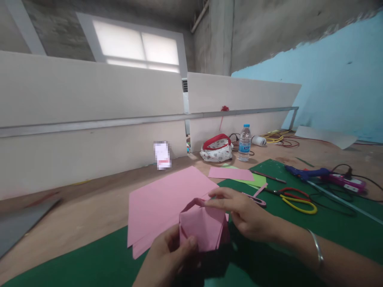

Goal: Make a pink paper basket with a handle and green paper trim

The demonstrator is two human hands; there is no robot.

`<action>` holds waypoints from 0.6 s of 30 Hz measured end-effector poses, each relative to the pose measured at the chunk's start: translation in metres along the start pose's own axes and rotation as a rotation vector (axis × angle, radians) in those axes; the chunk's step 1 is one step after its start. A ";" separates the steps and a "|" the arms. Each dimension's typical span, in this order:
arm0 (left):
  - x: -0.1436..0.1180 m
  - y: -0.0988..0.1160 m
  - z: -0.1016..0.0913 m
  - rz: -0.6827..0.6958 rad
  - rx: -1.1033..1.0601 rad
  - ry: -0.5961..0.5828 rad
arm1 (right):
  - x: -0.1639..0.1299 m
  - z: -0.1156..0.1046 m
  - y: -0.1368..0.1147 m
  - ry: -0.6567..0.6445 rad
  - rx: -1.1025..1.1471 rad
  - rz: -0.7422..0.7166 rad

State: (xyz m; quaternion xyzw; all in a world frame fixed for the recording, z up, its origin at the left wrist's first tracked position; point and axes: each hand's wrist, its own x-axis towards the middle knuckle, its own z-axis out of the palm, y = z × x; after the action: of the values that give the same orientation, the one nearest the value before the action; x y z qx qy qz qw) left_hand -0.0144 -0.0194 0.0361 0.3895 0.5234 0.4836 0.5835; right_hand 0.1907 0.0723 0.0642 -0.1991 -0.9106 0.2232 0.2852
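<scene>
A folded pink paper box (203, 227) is held up over the green cutting mat (98, 255). My left hand (173, 249) grips its lower left side, with the thumb across the front face. At the upper right edge, the fingers of my right hand (239, 209) pinch the paper rim. The top seems to have an opening with a folded strip along it. Behind the box lie pink paper sheets (164, 199), stacked partly on the mat and partly on the table.
Scissors with red and yellow handles (299, 201), a blue glue gun (308, 173) and a pink cutter (257, 200) lie to the right. Further back stand a water bottle (244, 143) and a white pouch with red trim (217, 149). White panels (89, 95) border the table.
</scene>
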 end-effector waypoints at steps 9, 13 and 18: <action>0.001 -0.003 0.000 0.055 -0.018 0.147 | 0.005 0.016 0.000 0.056 0.943 0.602; 0.001 -0.005 0.000 0.051 -0.038 0.118 | 0.003 0.024 -0.004 0.150 0.928 0.578; 0.003 -0.008 0.001 0.023 -0.035 0.079 | 0.002 0.037 -0.001 0.257 1.109 0.715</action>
State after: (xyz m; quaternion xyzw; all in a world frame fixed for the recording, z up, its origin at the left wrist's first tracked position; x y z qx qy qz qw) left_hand -0.0120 -0.0179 0.0282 0.3657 0.5330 0.5142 0.5636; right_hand 0.1661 0.0620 0.0382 -0.3374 -0.4980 0.7131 0.3602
